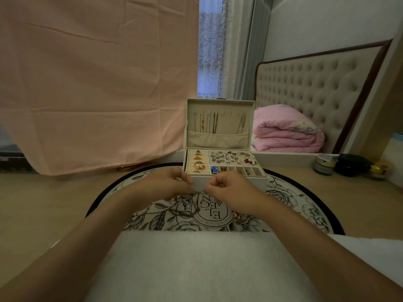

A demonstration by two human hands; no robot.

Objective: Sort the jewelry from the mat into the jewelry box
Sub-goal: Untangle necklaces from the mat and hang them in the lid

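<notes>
Left hand (172,184): middle of the frame, just left of centre; fingers curled, thumb and fingertips pressed together on one end of a thin dark necklace (185,211)
Right hand (231,191): just right of centre, level with the left; fingers curled in, thumb and forefinger pinching the same necklace, the two pinches nearly touching
Forearms: both bare, running in from the lower corners of the frame and converging toward the centre, wrists raised above the mat
Necklace: held at its top between the two hands, hanging down and lying in loose loops on the mat below the left hand
Mat (290,199): round, floral print with a dark rim, lettered oval in its middle, spread across the centre of the frame
Jewelry box (257,182): white, open, standing on the far edge of the mat directly behind the hands
Lid (218,105): upright, several chains hanging inside above a cloth pocket
Ring rolls (197,163): left part of the tray, gold and silver rings set in them
Earring compartment (231,159): upper right of the tray, crowded with small silver and red pieces
Small slots (239,170): front row, a blue piece at their left end
White cloth (196,264): lower centre, between the forearms
Pink sheet (87,83): fills the upper left
Pink quilt (285,131): folded, right of the lid
</notes>
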